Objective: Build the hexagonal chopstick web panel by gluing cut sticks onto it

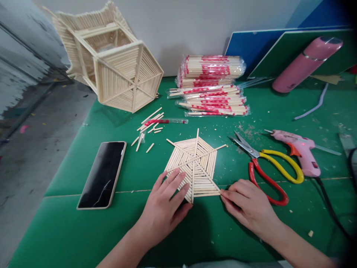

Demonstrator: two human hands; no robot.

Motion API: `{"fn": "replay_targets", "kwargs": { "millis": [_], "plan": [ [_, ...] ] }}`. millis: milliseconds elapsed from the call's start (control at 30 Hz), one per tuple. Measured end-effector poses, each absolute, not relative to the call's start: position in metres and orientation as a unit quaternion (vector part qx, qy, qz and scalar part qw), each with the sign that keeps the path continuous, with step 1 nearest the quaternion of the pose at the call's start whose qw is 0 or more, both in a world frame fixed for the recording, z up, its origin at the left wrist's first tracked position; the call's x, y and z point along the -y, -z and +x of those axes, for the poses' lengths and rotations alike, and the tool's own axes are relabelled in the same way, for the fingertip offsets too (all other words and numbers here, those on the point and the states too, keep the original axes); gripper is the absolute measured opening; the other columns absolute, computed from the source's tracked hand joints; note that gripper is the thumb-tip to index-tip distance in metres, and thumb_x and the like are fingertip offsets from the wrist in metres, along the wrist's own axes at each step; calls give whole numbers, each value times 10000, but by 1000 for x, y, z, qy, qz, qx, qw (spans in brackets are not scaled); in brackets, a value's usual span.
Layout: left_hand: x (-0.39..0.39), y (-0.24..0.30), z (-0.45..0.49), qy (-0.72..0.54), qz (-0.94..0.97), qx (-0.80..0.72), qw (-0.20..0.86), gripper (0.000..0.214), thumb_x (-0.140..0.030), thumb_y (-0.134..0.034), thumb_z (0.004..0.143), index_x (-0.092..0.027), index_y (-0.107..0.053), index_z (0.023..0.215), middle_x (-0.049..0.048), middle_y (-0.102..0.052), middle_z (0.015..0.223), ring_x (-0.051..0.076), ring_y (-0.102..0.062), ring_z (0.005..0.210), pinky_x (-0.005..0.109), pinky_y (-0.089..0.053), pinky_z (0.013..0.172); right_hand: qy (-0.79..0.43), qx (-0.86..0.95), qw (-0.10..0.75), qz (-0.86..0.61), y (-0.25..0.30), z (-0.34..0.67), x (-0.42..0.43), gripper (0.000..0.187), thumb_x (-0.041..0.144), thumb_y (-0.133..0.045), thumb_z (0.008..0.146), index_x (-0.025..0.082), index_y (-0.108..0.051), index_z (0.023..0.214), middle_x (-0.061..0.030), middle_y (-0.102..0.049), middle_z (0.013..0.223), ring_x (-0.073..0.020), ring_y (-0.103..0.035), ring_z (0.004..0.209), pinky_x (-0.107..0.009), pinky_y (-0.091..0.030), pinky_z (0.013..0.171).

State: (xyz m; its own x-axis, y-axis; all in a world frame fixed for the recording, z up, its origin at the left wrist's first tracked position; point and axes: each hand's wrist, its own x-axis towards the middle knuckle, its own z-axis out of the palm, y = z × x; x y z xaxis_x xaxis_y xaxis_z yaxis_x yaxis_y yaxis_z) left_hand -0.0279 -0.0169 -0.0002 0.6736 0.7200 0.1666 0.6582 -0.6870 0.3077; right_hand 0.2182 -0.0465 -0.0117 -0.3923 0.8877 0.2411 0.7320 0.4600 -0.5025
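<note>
A hexagonal panel of wooden sticks lies on the green table, its sticks running in rings around crossed spokes. The spoke ends stick out past the rings. Over its lower left part, my left hand rests with fingers stretched out, the thumb near the bottom spoke end. My right hand pinches the lower right corner of the panel, where a spoke tip meets the outermost stick. Just beyond that hand lie scissors with one red and one yellow handle, blades partly apart.
A larger stick-built structure stands tilted at the back left. Wrapped chopsticks are piled at the back. Cut stick pieces lie near a phone. To the right are a pink glue gun with a cord and a pink flask.
</note>
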Motion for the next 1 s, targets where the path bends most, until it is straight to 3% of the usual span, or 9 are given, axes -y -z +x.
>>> {"fn": "replay_targets", "kwargs": {
  "millis": [1000],
  "plan": [
    [18,2,-23,-177,900,-383,111,279,-237,-545,781,-155,-541,1047,121,-530,1201,276,-391,1195,503,-317,965,-162,815,254,-495,11,217,46,131,157,-504,823,159,-627,777,-32,-565,669,-125,-449,623,-269,-350,579]
  ]
}}
